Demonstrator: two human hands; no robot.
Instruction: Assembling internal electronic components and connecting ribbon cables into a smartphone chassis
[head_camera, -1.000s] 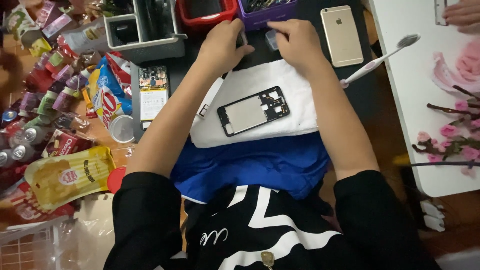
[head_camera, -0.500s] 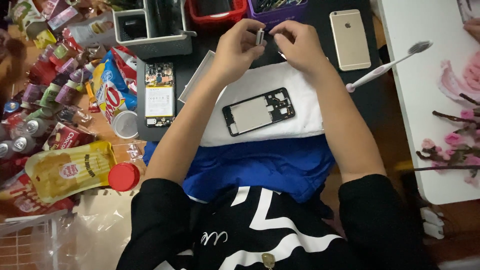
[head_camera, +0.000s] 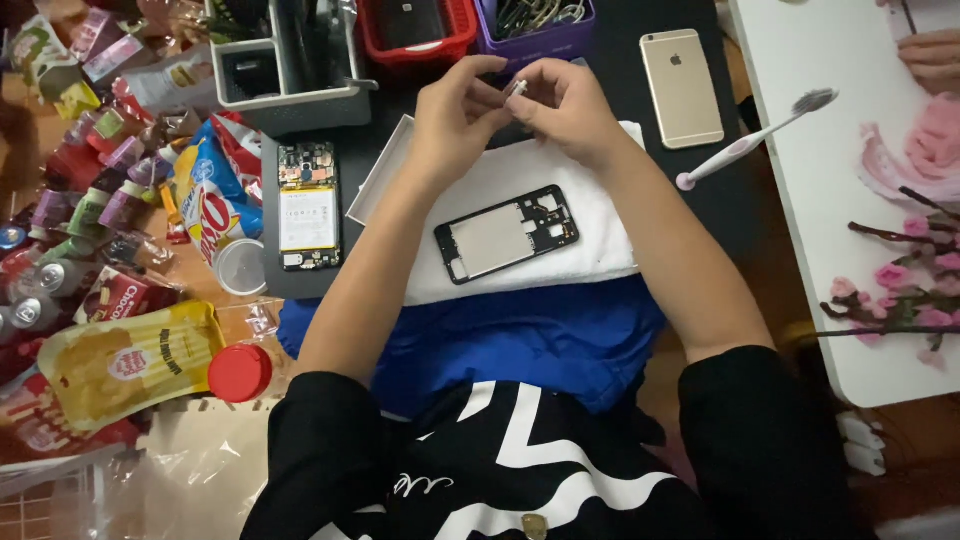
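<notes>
left hand (head_camera: 452, 118): raised over the far edge of the white towel (head_camera: 520, 225), fingers curled in and pinching one end of a small pale part (head_camera: 517, 88)

right hand (head_camera: 570, 110): right up against the left one, fingers closed on the other side of that same part, so both hands share it

small pale part: held in the air between the two hands, above the towel and just in front of the purple basket (head_camera: 545, 30). Too tiny to tell what it is exactly

phone frame (head_camera: 507, 233): lying flat on the towel, tilted, nobody touching it, close below the wrists

opened phone with battery (head_camera: 307, 205): face down on the dark table (head_camera: 400, 130), left of the towel, next to the snack bags (head_camera: 215, 195)

gold phone (head_camera: 681, 88): on the table to the right, a pink toothbrush (head_camera: 750, 140) just beside it

risk, my guess: the part is so small that one slip of the pinch drops it. If it bounces off the towel it could vanish into the snack pile or onto the blue cloth (head_camera: 500, 340) on the lap

another risk: forearms hang low over the frame, so a shift could nudge it off the towel
</notes>
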